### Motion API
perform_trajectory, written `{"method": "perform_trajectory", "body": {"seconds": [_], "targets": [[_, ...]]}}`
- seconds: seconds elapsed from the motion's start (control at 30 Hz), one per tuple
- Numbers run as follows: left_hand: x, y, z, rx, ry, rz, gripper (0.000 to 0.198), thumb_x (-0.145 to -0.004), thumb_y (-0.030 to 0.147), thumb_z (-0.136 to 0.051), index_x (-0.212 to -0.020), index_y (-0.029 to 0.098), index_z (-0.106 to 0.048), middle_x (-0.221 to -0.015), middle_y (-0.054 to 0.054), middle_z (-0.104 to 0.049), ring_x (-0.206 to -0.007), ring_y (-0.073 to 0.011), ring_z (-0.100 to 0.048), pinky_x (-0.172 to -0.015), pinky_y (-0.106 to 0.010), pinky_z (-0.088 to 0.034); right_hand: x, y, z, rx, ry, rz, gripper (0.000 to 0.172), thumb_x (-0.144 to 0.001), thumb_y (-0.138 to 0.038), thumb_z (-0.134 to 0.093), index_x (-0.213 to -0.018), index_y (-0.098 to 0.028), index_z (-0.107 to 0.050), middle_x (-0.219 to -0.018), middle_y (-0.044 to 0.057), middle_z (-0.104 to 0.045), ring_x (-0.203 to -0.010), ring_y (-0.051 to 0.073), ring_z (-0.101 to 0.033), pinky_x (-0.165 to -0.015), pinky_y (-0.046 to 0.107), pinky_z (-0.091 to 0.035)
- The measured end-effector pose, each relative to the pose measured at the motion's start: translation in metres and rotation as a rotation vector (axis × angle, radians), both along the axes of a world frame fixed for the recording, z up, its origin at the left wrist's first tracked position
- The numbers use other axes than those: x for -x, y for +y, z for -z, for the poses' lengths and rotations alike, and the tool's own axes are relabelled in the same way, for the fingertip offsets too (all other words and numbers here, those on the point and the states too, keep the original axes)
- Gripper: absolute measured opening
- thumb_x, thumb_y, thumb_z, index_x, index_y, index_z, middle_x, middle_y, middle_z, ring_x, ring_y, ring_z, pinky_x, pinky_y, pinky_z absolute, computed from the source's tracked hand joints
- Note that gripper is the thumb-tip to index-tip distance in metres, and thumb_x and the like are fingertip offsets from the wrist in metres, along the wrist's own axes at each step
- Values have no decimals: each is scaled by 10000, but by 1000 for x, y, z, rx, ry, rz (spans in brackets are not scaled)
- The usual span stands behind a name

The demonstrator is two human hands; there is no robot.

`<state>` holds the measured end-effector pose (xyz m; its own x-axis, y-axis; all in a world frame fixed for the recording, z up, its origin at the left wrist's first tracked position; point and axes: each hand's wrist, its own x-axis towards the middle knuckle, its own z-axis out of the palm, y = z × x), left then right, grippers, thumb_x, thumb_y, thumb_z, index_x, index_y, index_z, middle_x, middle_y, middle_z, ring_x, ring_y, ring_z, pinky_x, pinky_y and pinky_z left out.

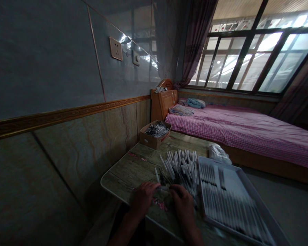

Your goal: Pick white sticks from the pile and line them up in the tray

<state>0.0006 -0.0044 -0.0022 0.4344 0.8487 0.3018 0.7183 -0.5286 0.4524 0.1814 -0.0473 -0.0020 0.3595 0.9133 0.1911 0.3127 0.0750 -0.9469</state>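
Observation:
Over the near part of the table, my left hand (144, 194) and my right hand (181, 199) face each other with fingers pinched. A slim pen (164, 188) spans the gap between them, each hand closed on one end; dim light and blur hide its details. Just beyond my hands lies a loose pile of white and dark pens (183, 167). To the right, a shallow pale tray (242, 179) holds pens laid side by side in rows.
A cardboard box (150, 140) full of pens stands at the table's far left corner, by the tiled wall (113, 136). A clear plastic bag (219, 153) lies behind the tray. Past the table (123, 171) is a bed with a pink checked cover (210, 126).

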Motion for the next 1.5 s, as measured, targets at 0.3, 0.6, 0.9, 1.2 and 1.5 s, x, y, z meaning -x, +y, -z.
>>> {"method": "perform_trajectory", "body": {"seconds": [0.3,0.6,0.9,1.2,1.5], "targets": [[0,0,1,-20,0,9,434,-835,3,-496,-1136,235,-707,-1055,-47,-774,-995,-212,-698,-919,-371,-537,1,0,2,11,-30,-11,237,-759,-356,-581,-830,-210,-754,-861,60,-760,-832,237,-700,-789,325,-533],[1,0,4,-47,-14,29,457,-838,-7,-474,-1149,239,-701,-1070,-49,-769,-1004,-205,-692,-926,-361,-530,0,-2,-2,-20,-32,-29,222,-751,-341,-596,-827,-210,-758,-833,54,-757,-805,231,-698,-765,319,-533],[0,1,8,-37,-9,19,461,-834,3,-489,-1161,254,-695,-1085,-44,-766,-1010,-201,-686,-930,-352,-521,1,-1,2,-48,-22,-30,196,-753,-309,-608,-831,-209,-759,-829,57,-761,-782,231,-700,-737,322,-547],[2,-1,2,-65,-35,60,457,-825,-9,-484,-1137,244,-705,-1031,-43,-775,-968,-207,-701,-923,-367,-535,0,-1,2,-68,-95,-50,193,-766,-315,-598,-806,-216,-759,-817,56,-758,-772,226,-701,-731,317,-543],[4,-2,7,-172,-69,123,429,-832,-4,-479,-1109,238,-700,-971,-42,-774,-928,-196,-708,-1015,-410,-494,1,-2,3,-34,-152,-69,210,-809,-323,-571,-806,-219,-754,-831,61,-762,-770,233,-707,-695,304,-523]]}}
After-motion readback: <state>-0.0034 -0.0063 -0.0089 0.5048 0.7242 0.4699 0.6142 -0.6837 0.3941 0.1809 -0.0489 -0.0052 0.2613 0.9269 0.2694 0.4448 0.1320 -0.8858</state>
